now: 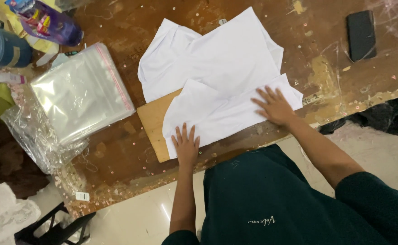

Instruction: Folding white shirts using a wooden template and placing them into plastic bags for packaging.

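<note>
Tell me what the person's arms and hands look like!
Both hands, left hand and right hand, are bare: no gloves, rings or watch visible. The forearms are bare too, with dark green sleeves pushed up near the elbows.

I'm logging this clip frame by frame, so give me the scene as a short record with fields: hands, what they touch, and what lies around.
left hand: left hand flat, fingers spread, on the near edge of the white garment
right hand: right hand flat on the garment's folded part
under garment: tan board, partly covered
surface: worn wooden table
to the left: stack of clear plastic bags; purple bottle
far right: black phone
</note>
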